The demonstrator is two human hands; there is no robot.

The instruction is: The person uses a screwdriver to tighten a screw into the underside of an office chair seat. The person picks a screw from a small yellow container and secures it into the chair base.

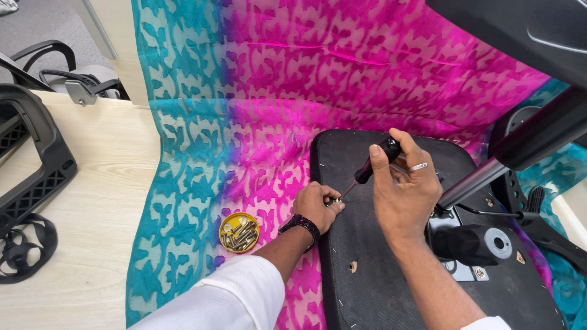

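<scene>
Right hand (405,192) grips the screwdriver (371,168), left hand (316,205) pinches the bolt (334,200) on the seat underside (379,269) — keep that shaft square.

No printed packages, labels, signs or screens observed. The only container present is a small round yellow tin lid (239,232), lying on the patterned pink and teal cloth (202,153) at near left, holding loose metal bolts (242,235).

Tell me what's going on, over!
Left hand pinches a screw at seat bottom edge. Right hand holds screwdriver, tip on screw. Yellow dish of screws sits nearby, nothing blocking.
</scene>
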